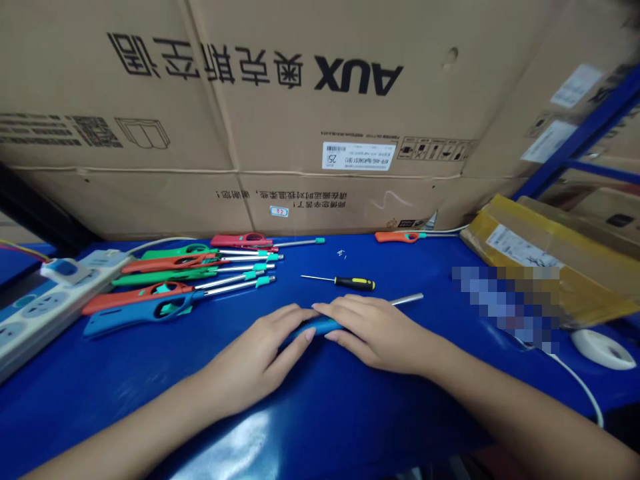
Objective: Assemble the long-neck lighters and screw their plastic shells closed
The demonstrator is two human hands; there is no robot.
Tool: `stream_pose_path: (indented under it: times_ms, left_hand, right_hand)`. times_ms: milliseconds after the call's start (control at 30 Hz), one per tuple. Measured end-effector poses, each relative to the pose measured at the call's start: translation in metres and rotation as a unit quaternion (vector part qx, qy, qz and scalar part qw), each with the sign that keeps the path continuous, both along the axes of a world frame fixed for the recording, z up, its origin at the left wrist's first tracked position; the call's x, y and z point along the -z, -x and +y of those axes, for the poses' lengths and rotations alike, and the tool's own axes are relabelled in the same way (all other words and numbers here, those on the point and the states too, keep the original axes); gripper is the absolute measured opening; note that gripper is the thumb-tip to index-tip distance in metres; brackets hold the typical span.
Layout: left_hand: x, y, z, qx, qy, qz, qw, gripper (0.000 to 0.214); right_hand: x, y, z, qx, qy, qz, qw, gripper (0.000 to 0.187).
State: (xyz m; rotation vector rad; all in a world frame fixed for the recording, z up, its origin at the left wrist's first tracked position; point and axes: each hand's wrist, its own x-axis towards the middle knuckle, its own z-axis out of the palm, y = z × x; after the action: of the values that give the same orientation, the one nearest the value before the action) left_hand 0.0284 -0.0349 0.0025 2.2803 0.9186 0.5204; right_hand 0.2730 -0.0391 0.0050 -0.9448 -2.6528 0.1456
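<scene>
Blue plastic stick lighter [325,326]: over glossy blue table [100,373]; likely light, stiff, slick
Left hand [263,353]: clamped on its body
Right hand [383,330]: clamped nearer silver metal tube [407,299]
Plastic body: probably surest hold

Blue lighter [325,326] held in left hand [265,350] and right hand [383,333], black-and-yellow screwdriver [353,283] lying just beyond, assorted lighters [160,263] beside white power strip [65,295]

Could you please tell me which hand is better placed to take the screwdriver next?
Probably the right hand: the screwdriver's handle lies just beyond it, while the left hand is farther off. Both hold a blue lighter.
</scene>
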Motion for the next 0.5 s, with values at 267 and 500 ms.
stream_pose_path:
  times_ms: [267,500]
  left_hand:
    - [-0.005,0.003,0.001,-0.015,-0.100,0.066,0.993,0.041]
    - [-0.031,0.060,0.040,-0.078,-0.188,0.260,0.944,0.028]
  right_hand:
    - [-0.004,-0.006,0.009,0.005,0.022,0.035,0.999,0.037]
    - [-0.002,-0.076,0.064,0.177,-0.058,0.051,0.981,0.029]
